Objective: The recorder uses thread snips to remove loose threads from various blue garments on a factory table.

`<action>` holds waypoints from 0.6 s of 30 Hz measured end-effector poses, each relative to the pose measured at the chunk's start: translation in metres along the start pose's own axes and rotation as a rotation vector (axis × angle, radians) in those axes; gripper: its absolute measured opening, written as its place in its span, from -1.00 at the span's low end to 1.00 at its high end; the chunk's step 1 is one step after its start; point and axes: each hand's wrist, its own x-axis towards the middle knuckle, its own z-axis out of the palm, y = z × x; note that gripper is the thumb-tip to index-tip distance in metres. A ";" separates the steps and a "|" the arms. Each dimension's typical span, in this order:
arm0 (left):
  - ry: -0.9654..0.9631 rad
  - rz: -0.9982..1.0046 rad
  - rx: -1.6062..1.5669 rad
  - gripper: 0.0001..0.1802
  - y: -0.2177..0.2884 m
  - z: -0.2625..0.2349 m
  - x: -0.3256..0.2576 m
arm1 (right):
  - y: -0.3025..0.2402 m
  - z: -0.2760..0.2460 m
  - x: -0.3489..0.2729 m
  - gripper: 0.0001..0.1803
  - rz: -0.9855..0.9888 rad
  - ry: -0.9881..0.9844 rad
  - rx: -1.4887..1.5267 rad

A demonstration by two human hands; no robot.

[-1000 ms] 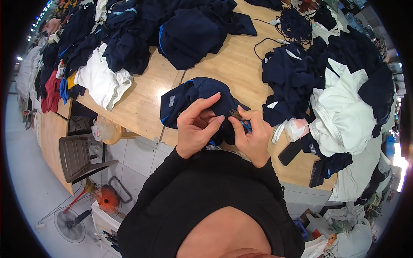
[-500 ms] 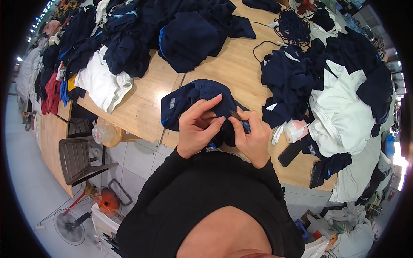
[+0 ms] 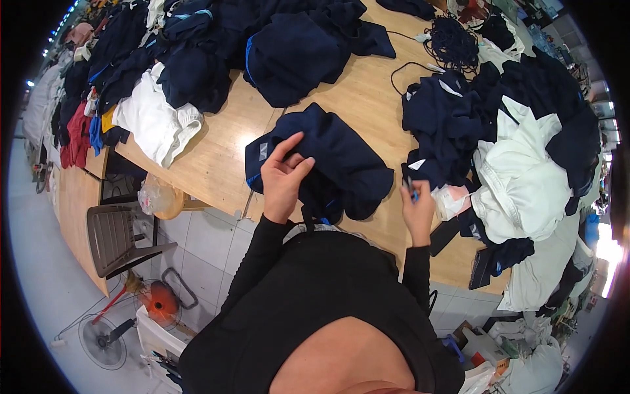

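Observation:
A navy garment (image 3: 341, 148) with blue trim and a small grey patch lies on the wooden table in front of me. My left hand (image 3: 283, 182) rests at its left part, index finger and thumb spread apart and the other fingers partly bent. No fabric shows pinched between them. To the right of the garment, apart from it, my right hand (image 3: 419, 209) is closed around small thread snips (image 3: 412, 190). Their dark tips point away from me, and a bit of blue shows by the fingers; the rest is hidden in the hand.
Navy garments (image 3: 298, 56) are heaped at the far side, beside a white garment (image 3: 157, 125). On the right lie a navy pile (image 3: 440, 118), a white garment (image 3: 522, 171), a dark phone (image 3: 445, 236) and tangled dark cord (image 3: 453, 44). A chair (image 3: 115, 240) stands left.
My right hand has moved right with the snips, away from my left hand. The garment now lies more spread out toward the right. My left hand has shifted slightly left.

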 end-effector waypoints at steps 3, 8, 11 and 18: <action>0.079 -0.038 0.027 -0.31 -0.021 -0.024 0.004 | 0.026 0.000 -0.028 -0.72 -0.020 0.034 -0.283; 0.194 -0.074 0.226 -0.45 -0.029 -0.048 0.002 | 0.018 0.008 -0.030 -0.68 -0.223 0.175 -0.506; 0.276 0.079 0.365 -0.52 -0.026 -0.056 -0.001 | -0.018 0.014 -0.022 -0.71 -0.293 0.276 -0.431; 0.537 0.211 0.774 -0.34 -0.063 -0.081 0.017 | -0.103 0.052 -0.026 -0.57 -0.238 -0.335 -0.436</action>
